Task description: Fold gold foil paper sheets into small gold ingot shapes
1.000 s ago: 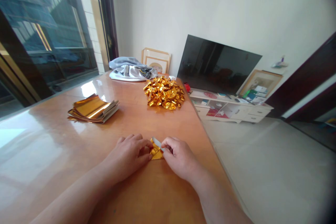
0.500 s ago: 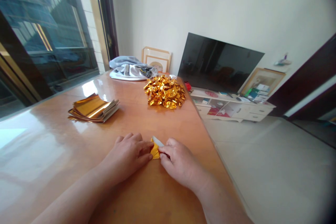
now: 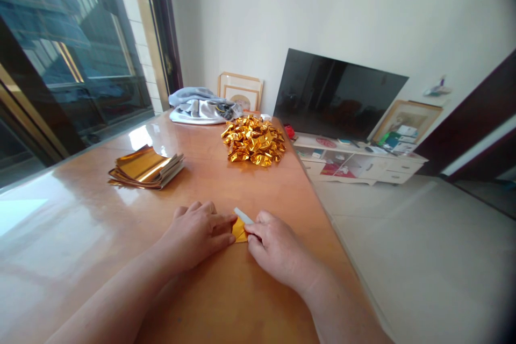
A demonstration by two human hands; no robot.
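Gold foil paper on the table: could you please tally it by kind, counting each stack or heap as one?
Stack of gold sheets: 1
Heap of shaped gold pieces: 1
Partly folded piece: 1
Total: 3

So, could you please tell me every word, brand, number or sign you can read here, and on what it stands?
Readable text: none.
Gold paper between the left hand and right hand: no lettering visible.
Stack of gold sheets, heap of gold pieces: none visible.
Red round item, white and green items on the white cabinet: any print too small and blurred.
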